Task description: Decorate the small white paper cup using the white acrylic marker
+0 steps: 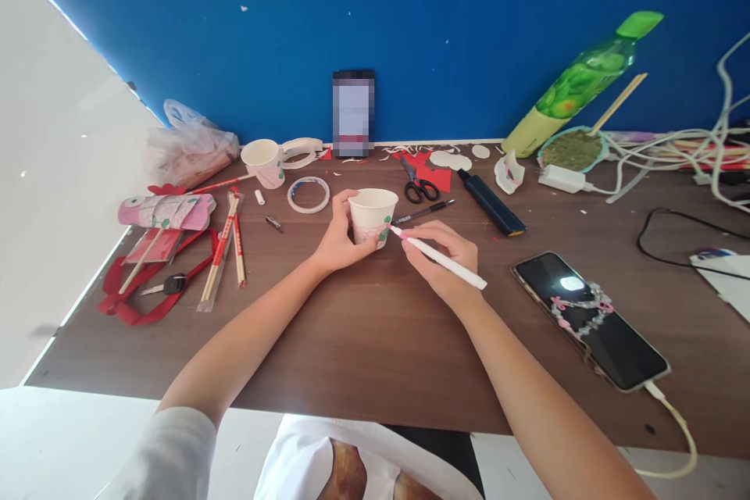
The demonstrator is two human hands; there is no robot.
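My left hand (343,238) is wrapped round the left side of a white paper cup (370,211), which bears green dots and a pink pattern. Between the fingers of my right hand (448,254) is a white marker pen (442,259) with a pink tip end. Its tip meets or nearly meets the cup's right side, by a green dot. Just behind lie a black pen (425,212) and dark-handled scissors (420,189). A second decorated paper cup (263,163) with a paper handle stands farther back on the left, and a roll of tape (308,195) lies nearby.
A phone (353,113) leans on the blue partition (445,31). At right are a green bottle (580,82), a charging phone (591,320) and tangled cables (662,148). Wrapped chopsticks (219,250), a red ribbon (141,316), a key (167,286) and a plastic bag (193,144) lie left.
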